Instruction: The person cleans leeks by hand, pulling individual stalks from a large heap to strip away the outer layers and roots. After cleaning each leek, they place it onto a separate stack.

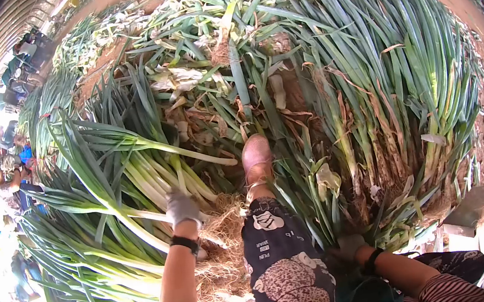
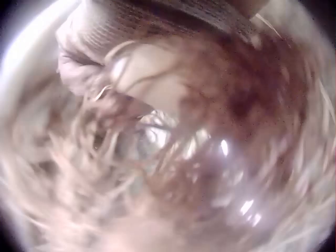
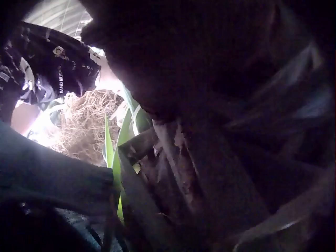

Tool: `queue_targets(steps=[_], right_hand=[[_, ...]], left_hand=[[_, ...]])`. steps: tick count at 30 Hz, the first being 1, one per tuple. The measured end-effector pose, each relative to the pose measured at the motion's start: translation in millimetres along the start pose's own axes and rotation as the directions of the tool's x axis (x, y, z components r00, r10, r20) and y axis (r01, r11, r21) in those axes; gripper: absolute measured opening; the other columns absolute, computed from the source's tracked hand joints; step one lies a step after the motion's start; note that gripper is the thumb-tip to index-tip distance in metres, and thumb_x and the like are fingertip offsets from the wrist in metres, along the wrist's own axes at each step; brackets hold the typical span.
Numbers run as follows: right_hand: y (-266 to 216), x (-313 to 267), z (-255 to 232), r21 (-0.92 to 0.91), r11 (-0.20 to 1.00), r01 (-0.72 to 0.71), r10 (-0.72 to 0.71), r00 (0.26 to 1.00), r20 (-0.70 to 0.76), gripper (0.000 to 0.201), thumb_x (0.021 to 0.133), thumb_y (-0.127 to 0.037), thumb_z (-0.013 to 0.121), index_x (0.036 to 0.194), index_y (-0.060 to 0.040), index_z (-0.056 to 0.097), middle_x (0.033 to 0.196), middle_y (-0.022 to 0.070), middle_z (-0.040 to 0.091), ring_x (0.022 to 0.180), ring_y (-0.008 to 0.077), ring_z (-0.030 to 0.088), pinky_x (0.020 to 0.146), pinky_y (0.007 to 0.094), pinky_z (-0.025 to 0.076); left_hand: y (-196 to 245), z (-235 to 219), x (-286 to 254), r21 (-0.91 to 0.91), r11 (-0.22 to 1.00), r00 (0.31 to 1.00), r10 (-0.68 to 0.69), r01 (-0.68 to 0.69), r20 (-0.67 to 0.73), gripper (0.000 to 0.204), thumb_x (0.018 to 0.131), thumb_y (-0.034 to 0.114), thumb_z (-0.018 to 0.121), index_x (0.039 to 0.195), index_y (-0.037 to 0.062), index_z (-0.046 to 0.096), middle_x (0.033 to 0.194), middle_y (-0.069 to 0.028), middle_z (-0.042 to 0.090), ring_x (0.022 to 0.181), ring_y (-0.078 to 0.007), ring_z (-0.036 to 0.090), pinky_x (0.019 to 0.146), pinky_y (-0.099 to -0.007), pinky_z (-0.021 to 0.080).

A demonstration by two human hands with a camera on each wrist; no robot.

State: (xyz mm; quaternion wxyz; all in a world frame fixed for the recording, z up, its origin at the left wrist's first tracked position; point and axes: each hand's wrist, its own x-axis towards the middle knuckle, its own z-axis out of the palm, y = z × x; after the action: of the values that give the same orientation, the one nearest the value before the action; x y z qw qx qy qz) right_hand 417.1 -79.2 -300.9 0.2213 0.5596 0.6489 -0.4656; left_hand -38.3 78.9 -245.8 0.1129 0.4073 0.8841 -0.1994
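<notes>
In a grey glove, my left hand (image 1: 183, 207) grips the white lower end of a large green onion (image 1: 132, 223), its leaves fanning up and left. The left wrist view shows the gloved fingers curled at a pale stalk (image 2: 149, 73), with blurred brown roots (image 2: 231, 89) beside it. My right hand (image 1: 349, 248), gloved too, is low beside the patterned trouser leg, at the lower ends of some green leaves (image 1: 317, 214). The right wrist view is very dark there, with a dirty brown stalk (image 3: 178, 157) near the hand; I cannot tell whether the fingers hold it.
On the left lies a pile of cleaned green onions (image 1: 105, 270), roots (image 1: 225, 275) toward me. Uncleaned green onions (image 1: 370, 103) with dry brown leaves lie at right. Between them, a shoe (image 1: 256, 158) stands among stripped leaves. A metal plate (image 1: 472, 206) is at lower right.
</notes>
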Motion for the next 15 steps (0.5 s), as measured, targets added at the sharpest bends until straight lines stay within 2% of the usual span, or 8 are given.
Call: queue_targets(steps=[1, 3, 4, 5, 11, 12, 14, 15], right_hand=[[0.7, -0.6, -1.0, 0.01, 1.0, 0.008, -0.008, 1.0, 0.0, 0.075, 0.084, -0.07, 0.045, 0.102, 0.0, 0.064, 0.099, 0.0235, 0.067, 0.093, 0.039, 0.065, 0.083, 0.0458, 0.051], [3.8, 2.5, 1.2, -0.023, 1.0, 0.0, 0.001, 1.0, 0.026, 0.074, 0.084, -0.069, 0.046, 0.1, -0.0001, 0.065, 0.098, 0.0234, 0.067, 0.092, 0.0384, 0.066, 0.083, 0.0458, 0.051], [5.4, 4.2, 1.6, -0.041, 0.999, -0.005, 0.007, 0.999, 0.04, 0.073, 0.084, -0.069, 0.046, 0.1, -0.0002, 0.065, 0.098, 0.0234, 0.068, 0.092, 0.0381, 0.066, 0.083, 0.0458, 0.051], [7.4, 4.3, 3.4, -0.04, 0.999, -0.016, 0.017, 0.999, 0.034, 0.073, 0.084, -0.069, 0.046, 0.1, -0.0002, 0.065, 0.098, 0.0234, 0.068, 0.092, 0.0381, 0.066, 0.083, 0.0459, 0.051], [1.1, 2.3, 1.2, -0.01, 1.0, -0.028, 0.028, 0.998, 0.048, 0.067, 0.086, -0.064, 0.048, 0.102, -0.0011, 0.064, 0.1, 0.0232, 0.067, 0.093, 0.0384, 0.065, 0.082, 0.0457, 0.051], [-1.6, -1.1, -1.6, 0.015, 0.999, -0.032, 0.031, 0.999, 0.028, 0.065, 0.086, -0.063, 0.049, 0.102, -0.0016, 0.063, 0.099, 0.0227, 0.067, 0.093, 0.0385, 0.065, 0.082, 0.0457, 0.051], [-9.9, -8.2, -2.1, 0.013, 1.0, -0.024, 0.025, 0.997, -0.074, 0.062, 0.086, -0.061, 0.051, 0.102, -0.0024, 0.063, 0.098, 0.0216, 0.067, 0.092, 0.0383, 0.065, 0.081, 0.0459, 0.051], [-12.4, -13.0, -1.1, -0.018, 1.0, -0.021, 0.018, 0.987, -0.159, 0.06, 0.085, -0.06, 0.052, 0.101, -0.0027, 0.062, 0.097, 0.0209, 0.067, 0.091, 0.038, 0.065, 0.081, 0.0461, 0.051]], left_hand=[[2.8, 15.3, 6.0, 0.157, 0.975, 0.967, 0.184, -0.157, -0.178, 0.068, 0.085, 0.02, 0.057, 0.145, 0.0027, 0.029, 0.146, -0.0209, 0.036, 0.129, -0.0355, 0.045, 0.102, -0.0458, 0.041], [12.8, 37.3, 14.3, 0.498, 0.796, 0.714, 0.566, -0.343, -0.413, 0.081, 0.083, 0.025, 0.058, 0.15, 0.0018, 0.019, 0.153, -0.0195, 0.026, 0.14, -0.0358, 0.029, 0.114, -0.048, 0.027], [37.1, -1.7, -2.1, 0.234, 0.844, 0.835, 0.524, -0.483, -0.168, 0.085, 0.082, 0.029, 0.061, 0.15, 0.0021, 0.019, 0.157, -0.0163, 0.015, 0.147, -0.0319, 0.011, 0.118, -0.0494, 0.01], [56.5, -29.0, -11.3, 0.174, 0.839, 0.844, 0.533, -0.516, -0.068, 0.087, 0.081, 0.036, 0.062, 0.15, 0.0034, 0.019, 0.157, -0.0148, 0.018, 0.146, -0.0319, 0.014, 0.118, -0.049, 0.013], [126.7, 13.1, 76.7, 0.237, 0.722, 0.744, 0.668, -0.65, 0.01, 0.089, 0.08, 0.044, 0.061, 0.151, 0.008, 0.021, 0.157, -0.0137, 0.021, 0.147, -0.03, 0.014, 0.118, -0.0492, 0.007], [127.6, 31.9, 85.3, 0.232, 0.693, 0.714, 0.7, -0.683, 0.008, 0.081, 0.082, 0.045, 0.058, 0.148, 0.0075, 0.03, 0.156, -0.0126, 0.023, 0.147, -0.0307, 0.014, 0.118, -0.0496, 0.004], [126.2, 15.0, 58.3, 0.271, 0.626, 0.681, 0.642, -0.731, 0.354, 0.063, 0.085, 0.052, 0.05, 0.139, 0.0184, 0.049, 0.151, -0.0111, 0.035, 0.144, -0.0299, 0.024, 0.117, -0.0518, 0.01], [112.0, 50.2, 71.9, 0.286, 0.629, 0.69, 0.683, -0.723, 0.24, 0.06, 0.086, 0.054, 0.048, 0.134, 0.0188, 0.054, 0.142, -0.0112, 0.046, 0.135, -0.0292, 0.037, 0.114, -0.0476, 0.019]])
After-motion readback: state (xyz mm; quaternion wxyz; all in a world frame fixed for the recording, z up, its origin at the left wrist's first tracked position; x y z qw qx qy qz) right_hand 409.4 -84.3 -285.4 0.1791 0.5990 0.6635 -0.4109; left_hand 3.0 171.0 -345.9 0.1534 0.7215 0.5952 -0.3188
